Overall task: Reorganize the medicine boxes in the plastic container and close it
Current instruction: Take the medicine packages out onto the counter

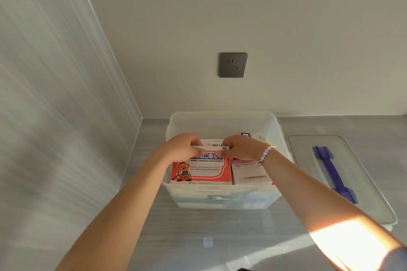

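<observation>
A clear plastic container point(222, 116) stands open on the grey counter, against the back wall. Inside lie a red-and-white medicine box with a cartoon child point(202, 172) on the left and a pale pink box point(250, 172) beside it on the right. Above them, my left hand point(184, 147) and my right hand point(239, 148) each pinch one end of a thin white medicine box point(210, 148) held edge-on. More items show faintly at the container's far right. The clear lid with a blue handle point(330, 169) lies flat to the right of the container.
A white wall panel closes off the left side, and the back wall carries a grey power socket point(233, 64). The grey counter point(198, 233) stretches toward me, with a small square sticker point(208, 242) on it. Sunlight falls across my right forearm.
</observation>
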Action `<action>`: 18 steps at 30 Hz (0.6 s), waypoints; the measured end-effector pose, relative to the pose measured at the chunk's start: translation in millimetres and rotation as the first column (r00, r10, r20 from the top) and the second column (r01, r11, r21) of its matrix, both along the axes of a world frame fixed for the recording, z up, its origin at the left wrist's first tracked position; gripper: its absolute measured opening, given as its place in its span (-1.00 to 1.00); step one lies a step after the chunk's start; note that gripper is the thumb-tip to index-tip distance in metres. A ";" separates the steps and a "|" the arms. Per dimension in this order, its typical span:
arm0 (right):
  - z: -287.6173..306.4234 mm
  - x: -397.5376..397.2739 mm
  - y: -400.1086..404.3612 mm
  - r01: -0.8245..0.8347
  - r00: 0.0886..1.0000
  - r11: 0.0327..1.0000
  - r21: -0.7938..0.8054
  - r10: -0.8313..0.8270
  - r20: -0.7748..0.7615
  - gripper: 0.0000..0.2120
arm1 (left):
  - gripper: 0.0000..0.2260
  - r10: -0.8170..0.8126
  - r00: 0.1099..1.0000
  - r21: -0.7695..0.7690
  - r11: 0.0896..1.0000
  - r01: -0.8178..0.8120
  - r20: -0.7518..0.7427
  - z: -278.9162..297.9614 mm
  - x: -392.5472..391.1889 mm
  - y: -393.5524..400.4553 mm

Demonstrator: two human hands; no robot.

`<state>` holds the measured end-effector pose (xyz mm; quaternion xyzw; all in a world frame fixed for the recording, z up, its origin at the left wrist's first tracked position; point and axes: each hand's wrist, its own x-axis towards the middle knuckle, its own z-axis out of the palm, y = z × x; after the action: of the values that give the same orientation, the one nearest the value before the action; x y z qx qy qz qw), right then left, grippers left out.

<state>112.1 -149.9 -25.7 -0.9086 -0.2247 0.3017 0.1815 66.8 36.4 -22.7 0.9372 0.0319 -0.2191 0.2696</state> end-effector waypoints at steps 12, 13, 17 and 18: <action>45.7 -31.9 -15.1 0.352 0.916 0.685 0.637 -0.394 -0.083 -0.74 | -0.70 0.387 0.912 -0.515 0.814 -0.269 0.136 61.7 -31.9 8.4; 49.8 -37.2 -17.8 0.383 0.904 0.648 0.658 -0.409 -0.123 -0.74 | -0.63 0.449 0.889 -0.570 0.754 -0.325 0.086 64.3 -38.5 6.0; 51.1 -60.4 -30.4 0.463 0.870 0.532 0.709 -0.428 -0.246 -0.72 | -0.48 0.558 0.830 -0.659 0.614 -0.434 -0.027 69.3 -71.3 -8.9; 49.1 -67.6 -34.7 0.486 0.860 0.509 0.711 -0.424 -0.284 -0.70 | -0.49 0.585 0.810 -0.671 0.581 -0.460 -0.048 68.3 -81.2 -13.3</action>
<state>44.5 -184.6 23.4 -0.7600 -0.0770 0.1527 0.6270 -14.4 23.1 45.6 0.7449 0.2043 -0.0416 0.6337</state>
